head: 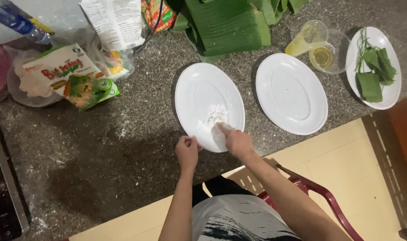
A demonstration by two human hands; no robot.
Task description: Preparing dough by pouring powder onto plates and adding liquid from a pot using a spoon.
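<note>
A flat green-and-white flour packet (74, 76) (orange and red print) lies at the desk's (101, 156) upper left. Just beside it, at the top edge, stands a white printed bag (117, 22), then a red-orange-green pouch (156, 14). A bottle's blue label (16, 20) shows far left.

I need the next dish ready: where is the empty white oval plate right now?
In the head view, the empty oval plate lies right of centre on the speckled counter, between the floured plate under the hands and the plastic cup.
</note>
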